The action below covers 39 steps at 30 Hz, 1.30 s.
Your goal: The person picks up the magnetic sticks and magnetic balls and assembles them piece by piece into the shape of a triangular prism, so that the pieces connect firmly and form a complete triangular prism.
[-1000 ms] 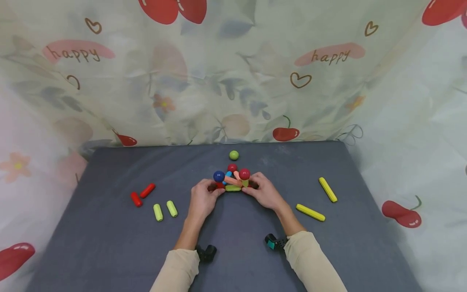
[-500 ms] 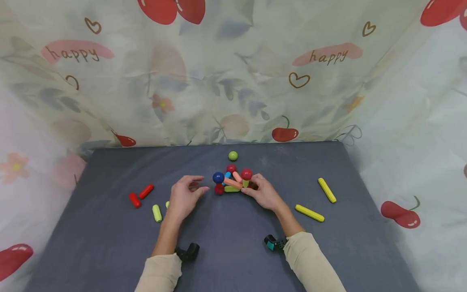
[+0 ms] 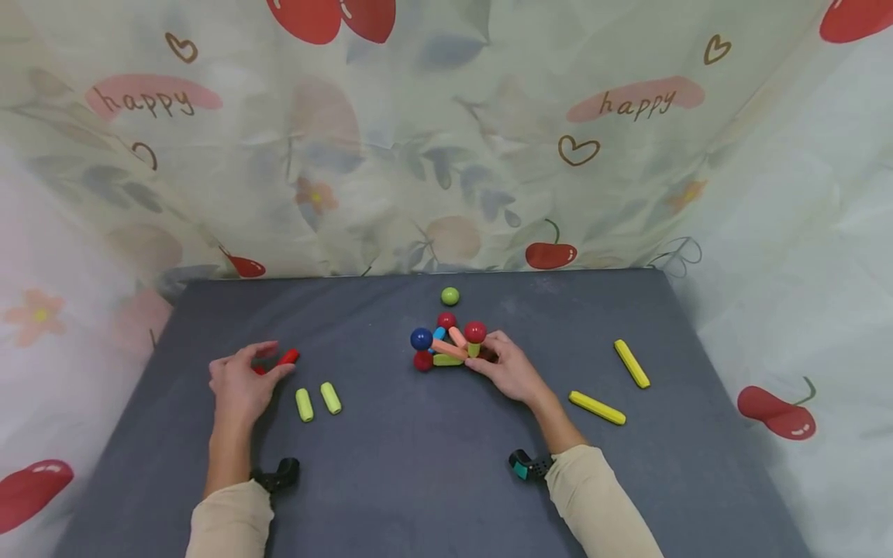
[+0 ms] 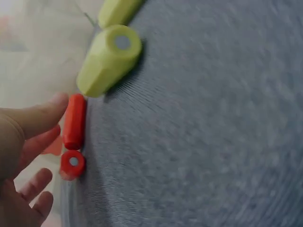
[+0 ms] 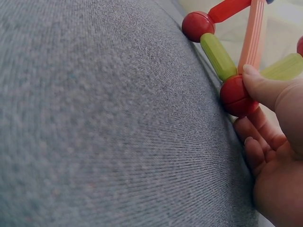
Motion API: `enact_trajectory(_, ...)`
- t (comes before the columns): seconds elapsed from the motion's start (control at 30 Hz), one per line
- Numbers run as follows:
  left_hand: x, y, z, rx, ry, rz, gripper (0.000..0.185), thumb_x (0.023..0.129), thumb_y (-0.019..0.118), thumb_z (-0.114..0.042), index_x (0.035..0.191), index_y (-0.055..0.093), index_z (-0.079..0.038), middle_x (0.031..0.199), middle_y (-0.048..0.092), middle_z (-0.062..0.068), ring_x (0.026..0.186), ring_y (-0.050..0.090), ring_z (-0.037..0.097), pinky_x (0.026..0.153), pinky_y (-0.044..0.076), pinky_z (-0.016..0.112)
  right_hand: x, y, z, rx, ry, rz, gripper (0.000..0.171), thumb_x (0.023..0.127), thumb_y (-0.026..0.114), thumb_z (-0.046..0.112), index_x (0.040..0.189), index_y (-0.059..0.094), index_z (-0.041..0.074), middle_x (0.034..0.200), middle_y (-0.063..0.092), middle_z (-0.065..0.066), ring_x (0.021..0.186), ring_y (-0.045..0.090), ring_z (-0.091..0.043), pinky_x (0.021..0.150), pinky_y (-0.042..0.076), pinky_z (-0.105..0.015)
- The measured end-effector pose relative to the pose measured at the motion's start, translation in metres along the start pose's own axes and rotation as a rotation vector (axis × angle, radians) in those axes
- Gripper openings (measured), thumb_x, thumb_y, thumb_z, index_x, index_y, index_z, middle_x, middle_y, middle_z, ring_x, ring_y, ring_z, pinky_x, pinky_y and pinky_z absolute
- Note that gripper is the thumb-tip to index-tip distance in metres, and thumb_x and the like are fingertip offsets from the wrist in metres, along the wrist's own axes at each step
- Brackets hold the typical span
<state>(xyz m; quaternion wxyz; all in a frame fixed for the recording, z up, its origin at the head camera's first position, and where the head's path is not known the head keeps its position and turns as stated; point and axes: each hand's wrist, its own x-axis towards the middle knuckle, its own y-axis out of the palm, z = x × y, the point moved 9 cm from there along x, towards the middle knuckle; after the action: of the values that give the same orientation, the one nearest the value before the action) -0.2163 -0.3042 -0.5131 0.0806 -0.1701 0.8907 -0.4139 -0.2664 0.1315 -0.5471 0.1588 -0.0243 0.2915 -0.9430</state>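
Over at L of counter (image 3: 432, 480), L hand (image 3: 240, 384) is hovering by the red rods: fingers standing apart from thumb, wide gap, nothing visibly gripped; contact, can't tell. One red rod (image 4: 74, 122) is lying nr thumb tip; second red rod (image 4: 73, 163) is sitting close by, grey disc showing in its end (prob. magnet). Looks like L is picking, R is bracing. Best for L: closing thumb + index on one rod's mid-length, leaving ends bare, lifting straight up so the neighbour isn't tagging along. Just R of that, two pale green rods (image 3: 304, 405) are lying loose; wrist shd be clearing those.

Mid-counter, ball-&-rod frame (image 3: 448, 360) is standing, blue ball (image 3: 422, 339) topping its L side; green ball (image 3: 449, 296) is resting behind, apart. At frame's lower R corner, R hand (image 3: 508, 368) is pinching red ball (image 5: 235, 96), opening no wider than the ball. Best for R: holding lightly, not twisting, as joints may be slipping under squeeze. Farther R, two yellow rods (image 3: 597, 408) are lying well apart from the build.
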Motion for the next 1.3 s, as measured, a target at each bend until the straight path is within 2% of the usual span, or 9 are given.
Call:
enact_trajectory(0.2, 0.005, 0.009, 0.0, 0.07, 0.004, 0.029, 0.04, 0.091, 0.078, -0.019, 0.128, 0.068, -0.008, 0.121, 0.072, 0.018, 0.13, 0.034, 0.043, 0.107, 0.02, 0.066, -0.001, -0.001, 0.0, 0.019, 0.012, -0.003, 0.029, 0.096, 0.072, 0.031, 0.12, 0.072, 0.015, 0.112, 0.058, -0.006, 0.099, 0.057, -0.018, 0.091, 0.049, -0.035)
enact_trajectory(0.33, 0.002, 0.007, -0.022, 0.024, 0.047, 0.002, 0.037, 0.093, 0.076, -0.019, 0.129, 0.069, -0.009, 0.122, 0.072, 0.018, 0.123, 0.044, 0.039, 0.104, 0.032, 0.061, -0.002, -0.003, 0.0, 0.016, 0.021, -0.001, 0.029, 0.096, 0.072, 0.032, 0.121, 0.071, 0.016, 0.113, 0.058, -0.006, 0.1, 0.057, -0.018, 0.092, 0.048, -0.035)
enact_trajectory(0.47, -0.007, 0.006, -0.071, -0.115, 0.158, -0.013, 0.038, 0.093, 0.077, -0.02, 0.129, 0.069, -0.014, 0.123, 0.071, 0.012, 0.113, 0.061, 0.029, 0.093, 0.052, 0.048, -0.004, -0.005, -0.002, 0.021, 0.033, -0.016, 0.027, 0.097, 0.071, 0.03, 0.12, 0.071, 0.016, 0.113, 0.058, -0.006, 0.099, 0.057, -0.019, 0.091, 0.048, -0.035)
enact_trajectory(0.6, -0.023, 0.015, -0.132, -0.25, 0.314, -0.018, 0.036, 0.089, 0.08, -0.02, 0.124, 0.072, -0.02, 0.119, 0.073, 0.002, 0.107, 0.068, 0.019, 0.09, 0.058, 0.043, -0.004, -0.005, -0.003, 0.016, 0.029, -0.019, 0.026, 0.097, 0.071, 0.03, 0.119, 0.071, 0.016, 0.113, 0.058, -0.005, 0.099, 0.056, -0.018, 0.09, 0.047, -0.034)
enact_trajectory(0.73, -0.039, 0.04, -0.185, -0.33, 0.449, 0.037, 0.037, 0.088, 0.081, -0.022, 0.124, 0.072, -0.02, 0.118, 0.074, -0.001, 0.106, 0.068, 0.017, 0.09, 0.058, 0.041, -0.002, -0.001, -0.003, 0.018, 0.013, -0.013, 0.027, 0.097, 0.071, 0.033, 0.118, 0.072, 0.017, 0.112, 0.058, -0.004, 0.1, 0.056, -0.017, 0.088, 0.048, -0.032)
enact_trajectory(0.83, -0.049, 0.062, -0.211, -0.36, 0.509, 0.101, 0.037, 0.088, 0.081, -0.023, 0.124, 0.072, -0.019, 0.116, 0.074, 0.0, 0.106, 0.066, 0.019, 0.093, 0.056, 0.042, -0.001, 0.002, -0.002, 0.031, -0.002, -0.008, 0.027, 0.097, 0.071, 0.033, 0.118, 0.072, 0.016, 0.112, 0.058, -0.005, 0.1, 0.055, -0.018, 0.087, 0.048, -0.033)
enact_trajectory(1.0, -0.056, 0.089, -0.226, -0.358, 0.497, 0.161, 0.034, 0.089, 0.081, -0.025, 0.122, 0.073, -0.021, 0.114, 0.074, -0.002, 0.107, 0.06, 0.019, 0.094, 0.053, 0.044, 0.0, 0.005, -0.001, 0.043, 0.002, -0.008, 0.03, 0.096, 0.072, 0.032, 0.122, 0.072, 0.016, 0.112, 0.058, -0.006, 0.099, 0.056, -0.018, 0.089, 0.048, -0.034)
enact_trajectory(1.17, -0.059, 0.1, -0.228, -0.338, 0.465, 0.162, 0.034, 0.088, 0.082, -0.024, 0.121, 0.073, -0.02, 0.112, 0.073, -0.003, 0.11, 0.057, 0.022, 0.088, 0.05, 0.045, -0.001, 0.003, -0.002, 0.044, 0.011, -0.017, 0.033, 0.096, 0.072, 0.031, 0.126, 0.071, 0.017, 0.113, 0.058, -0.005, 0.1, 0.057, -0.017, 0.09, 0.047, -0.034)
enact_trajectory(1.3, -0.063, 0.106, -0.233, -0.279, 0.485, 0.2, 0.035, 0.088, 0.082, -0.022, 0.122, 0.073, -0.02, 0.114, 0.067, -0.002, 0.109, 0.054, 0.022, 0.085, 0.051, 0.042, -0.001, 0.0, -0.001, 0.049, 0.003, -0.03, 0.031, 0.096, 0.072, 0.029, 0.124, 0.072, 0.016, 0.112, 0.059, -0.007, 0.098, 0.056, -0.019, 0.087, 0.047, -0.034)
